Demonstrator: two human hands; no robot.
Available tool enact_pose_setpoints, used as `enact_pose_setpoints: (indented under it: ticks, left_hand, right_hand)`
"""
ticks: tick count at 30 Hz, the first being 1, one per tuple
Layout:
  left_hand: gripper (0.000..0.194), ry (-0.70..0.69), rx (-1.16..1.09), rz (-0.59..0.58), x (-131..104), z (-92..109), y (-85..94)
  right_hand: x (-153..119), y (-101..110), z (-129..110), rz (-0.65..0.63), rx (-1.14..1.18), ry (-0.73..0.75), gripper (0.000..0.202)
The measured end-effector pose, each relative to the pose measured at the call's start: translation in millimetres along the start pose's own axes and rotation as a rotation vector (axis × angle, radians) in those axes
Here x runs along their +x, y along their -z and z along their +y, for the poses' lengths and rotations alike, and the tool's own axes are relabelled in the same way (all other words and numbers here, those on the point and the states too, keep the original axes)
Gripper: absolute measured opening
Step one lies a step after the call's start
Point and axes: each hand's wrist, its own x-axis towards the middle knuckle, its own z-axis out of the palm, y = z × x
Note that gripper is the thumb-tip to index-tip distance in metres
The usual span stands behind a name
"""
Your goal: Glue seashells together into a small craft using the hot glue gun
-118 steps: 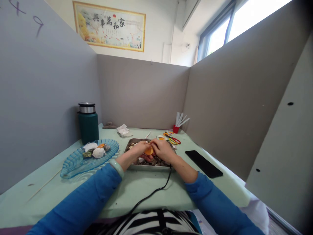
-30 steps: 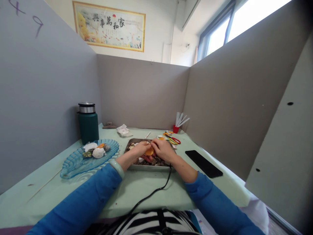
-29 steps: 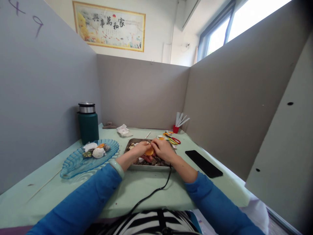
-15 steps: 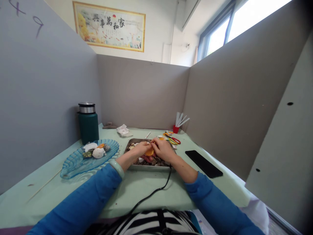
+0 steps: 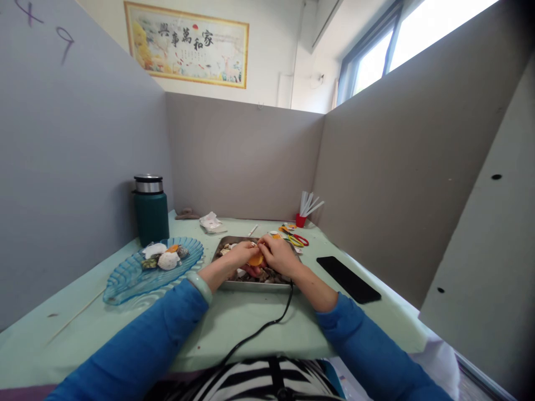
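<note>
Over a metal tray (image 5: 251, 287) of shells and stones, my left hand (image 5: 241, 255) and my right hand (image 5: 276, 256) meet. Between them is an orange shell (image 5: 256, 260), partly covered by the fingers. Both hands are closed, with the fingertips together at its upper edge. My left fingers curl beneath the shell, and my right fingers pinch near its top. Any smaller piece between the fingertips is hidden. A black cord (image 5: 267, 324) runs from beside my right wrist toward my lap.
On the left, a blue fluted plate (image 5: 125, 278) bears several shells, near a green bottle (image 5: 151, 217) and a thin stick (image 5: 75, 316). Yellow-and-red-handled scissors (image 5: 298, 240), a red cup of white sticks (image 5: 301, 220) and a black slab (image 5: 348, 278) lie right. Partitions enclose the table.
</note>
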Motion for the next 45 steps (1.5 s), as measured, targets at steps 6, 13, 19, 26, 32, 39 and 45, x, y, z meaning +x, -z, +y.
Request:
enact_pose_setpoints:
  ticks: [6, 13, 19, 26, 32, 39, 45]
  left_hand:
    - [0.025, -0.003, -0.016, -0.007, 1.2, -1.0, 1.6]
    - [0.019, 0.014, -0.019, 0.029, 0.1, 0.0, 0.7]
    - [0.018, 0.004, -0.013, 0.02, -0.5, 1.3, 0.3]
    - [0.018, 0.0, -0.016, 0.024, 2.1, -2.7, 1.7]
    - [0.018, 0.017, -0.009, 0.029, 0.8, -0.2, 1.1]
    - [0.023, 0.034, -0.006, 0.033, 0.9, 0.2, 0.4]
    - [0.02, 0.029, -0.005, 0.032, -1.6, 2.3, -0.2]
  right_hand:
    - [0.3, -0.6, 1.0, 0.002, 0.008, 0.012, 0.02]
    - [0.6, -1.3, 0.6, -0.021, 0.026, -0.008, 0.021]
    - [1.2, -1.6, 1.4, -0.021, 0.027, -0.005, 0.021]
    - [1.0, -3.6, 3.0, -0.018, 0.027, -0.001, 0.021]
    - [0.8, -1.0, 1.4, -0.022, 0.022, 0.002, 0.021]
    - [0.9, -1.1, 1.6, -0.03, 0.018, 0.0, 0.021]
    - [1.2, -2.2, 2.3, -0.026, 0.025, 0.011, 0.02]
